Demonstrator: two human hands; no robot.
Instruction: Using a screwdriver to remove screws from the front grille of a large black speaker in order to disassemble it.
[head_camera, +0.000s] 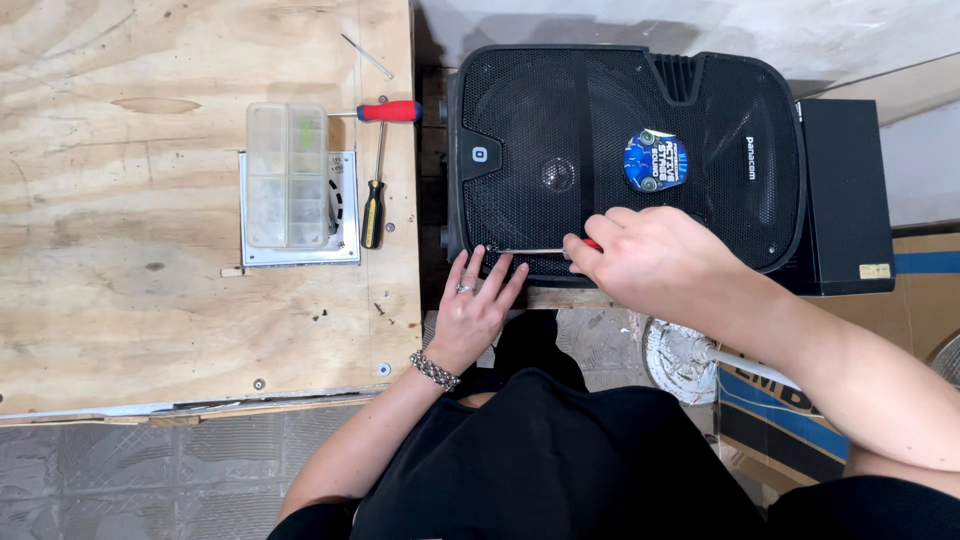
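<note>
A large black speaker (620, 150) with a mesh grille lies face up in front of me, a round blue sticker (655, 160) on its grille. My right hand (650, 260) grips a red-handled screwdriver (535, 250), its thin metal shaft pointing left along the speaker's near edge. My left hand (475, 310), with a ring and a beaded bracelet, rests with fingers spread at the speaker's near left corner, just by the shaft's tip.
A plywood bench (150, 300) stands to the left, holding a clear compartment box (287, 175) on a metal plate, a red-handled screwdriver (385, 112) and a yellow-and-black one (373, 205). A black box (845, 190) sits right of the speaker. Cardboard and a white fan lie lower right.
</note>
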